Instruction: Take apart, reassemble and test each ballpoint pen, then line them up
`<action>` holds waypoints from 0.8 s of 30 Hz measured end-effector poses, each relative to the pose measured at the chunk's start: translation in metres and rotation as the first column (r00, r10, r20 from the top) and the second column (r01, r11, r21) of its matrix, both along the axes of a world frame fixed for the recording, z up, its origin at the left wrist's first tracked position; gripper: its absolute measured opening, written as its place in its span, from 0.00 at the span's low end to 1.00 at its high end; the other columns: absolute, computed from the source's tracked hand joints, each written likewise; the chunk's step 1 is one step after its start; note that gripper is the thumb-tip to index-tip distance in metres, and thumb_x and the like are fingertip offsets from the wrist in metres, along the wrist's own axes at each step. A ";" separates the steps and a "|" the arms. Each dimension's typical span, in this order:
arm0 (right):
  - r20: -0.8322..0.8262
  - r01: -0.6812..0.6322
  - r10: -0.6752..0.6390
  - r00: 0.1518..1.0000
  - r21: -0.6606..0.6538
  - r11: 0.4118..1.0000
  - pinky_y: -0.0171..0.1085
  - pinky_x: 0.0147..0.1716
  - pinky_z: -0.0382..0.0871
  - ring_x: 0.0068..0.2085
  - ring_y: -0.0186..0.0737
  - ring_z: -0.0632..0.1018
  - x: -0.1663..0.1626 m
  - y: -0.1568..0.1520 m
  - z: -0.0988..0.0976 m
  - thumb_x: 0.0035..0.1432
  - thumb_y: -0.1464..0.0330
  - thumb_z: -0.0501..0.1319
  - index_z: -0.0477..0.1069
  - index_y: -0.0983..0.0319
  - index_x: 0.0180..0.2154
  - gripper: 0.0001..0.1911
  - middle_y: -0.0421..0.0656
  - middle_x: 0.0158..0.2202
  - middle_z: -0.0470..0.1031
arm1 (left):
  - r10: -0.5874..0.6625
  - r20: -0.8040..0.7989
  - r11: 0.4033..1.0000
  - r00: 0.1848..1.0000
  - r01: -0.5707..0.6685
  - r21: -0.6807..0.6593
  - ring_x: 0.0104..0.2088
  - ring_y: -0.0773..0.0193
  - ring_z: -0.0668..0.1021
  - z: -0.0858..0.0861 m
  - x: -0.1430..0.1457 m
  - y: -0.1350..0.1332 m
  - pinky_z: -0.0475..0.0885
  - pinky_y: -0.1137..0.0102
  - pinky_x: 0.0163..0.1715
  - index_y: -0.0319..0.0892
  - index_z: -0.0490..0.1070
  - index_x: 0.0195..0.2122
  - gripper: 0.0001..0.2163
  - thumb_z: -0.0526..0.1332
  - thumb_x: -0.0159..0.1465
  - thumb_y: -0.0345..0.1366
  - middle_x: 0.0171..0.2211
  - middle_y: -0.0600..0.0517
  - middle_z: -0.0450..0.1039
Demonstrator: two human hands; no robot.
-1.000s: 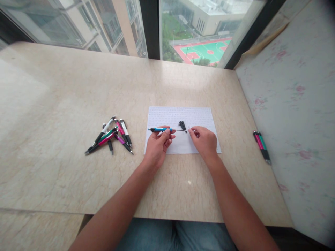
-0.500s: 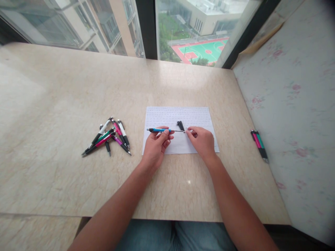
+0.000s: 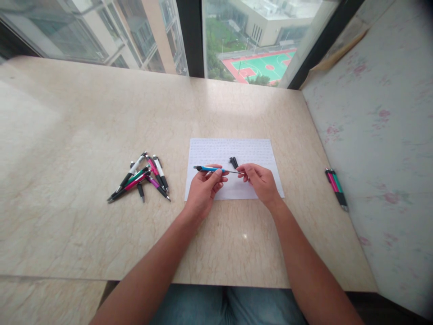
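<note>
My left hand [image 3: 204, 189] is closed round a blue pen barrel [image 3: 208, 169], held level over a white sheet of paper [image 3: 233, 151]. A thin dark refill [image 3: 233, 171] sticks out of the barrel's right end. My right hand [image 3: 260, 183] pinches the tip of that refill between thumb and fingers. A small black pen part [image 3: 233, 161] lies on the paper just behind the refill.
A heap of several pens [image 3: 142, 177], white, green, pink and purple, lies on the marble table [image 3: 84, 135] to the left. Two pens [image 3: 335, 186], pink and green, lie side by side at the table's right edge. A window runs along the far side.
My right hand has shifted slightly left along the refill, its fingers now pinching nearer the barrel. The left hand and barrel have hardly moved.
</note>
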State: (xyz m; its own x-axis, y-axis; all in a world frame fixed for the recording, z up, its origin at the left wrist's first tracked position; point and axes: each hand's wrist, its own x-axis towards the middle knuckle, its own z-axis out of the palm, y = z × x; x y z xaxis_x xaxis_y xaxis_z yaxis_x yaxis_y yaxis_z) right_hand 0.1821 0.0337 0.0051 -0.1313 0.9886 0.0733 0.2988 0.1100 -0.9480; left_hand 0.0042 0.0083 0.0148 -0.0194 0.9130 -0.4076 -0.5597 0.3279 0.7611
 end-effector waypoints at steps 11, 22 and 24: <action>0.105 0.093 -0.095 0.990 0.026 0.995 0.35 0.29 0.66 0.26 0.35 0.74 0.014 0.004 0.008 0.58 0.59 0.63 0.77 0.61 0.28 0.13 0.40 0.24 0.76 | 0.129 -0.045 0.991 0.991 -0.127 0.034 0.32 0.71 0.79 0.000 -0.006 0.004 0.70 0.78 0.30 0.41 0.74 0.40 0.15 0.73 0.53 0.39 0.37 0.49 0.80; 0.428 0.313 -0.416 0.802 0.292 0.904 0.37 0.30 0.64 0.26 0.38 0.75 0.022 0.009 -0.006 0.61 0.60 0.58 0.75 0.60 0.26 0.16 0.42 0.24 0.77 | 0.131 -0.018 0.991 0.991 -0.131 0.006 0.32 0.70 0.79 0.002 -0.004 0.003 0.71 0.78 0.30 0.40 0.74 0.40 0.14 0.72 0.54 0.37 0.37 0.48 0.80; 0.523 0.267 -0.399 0.753 0.311 0.912 0.37 0.29 0.61 0.26 0.38 0.74 0.019 0.007 -0.007 0.61 0.60 0.58 0.74 0.60 0.25 0.16 0.43 0.25 0.78 | 0.127 -0.017 0.992 0.992 -0.127 0.001 0.32 0.70 0.79 0.002 -0.004 0.003 0.71 0.78 0.29 0.40 0.74 0.40 0.14 0.72 0.54 0.37 0.37 0.48 0.80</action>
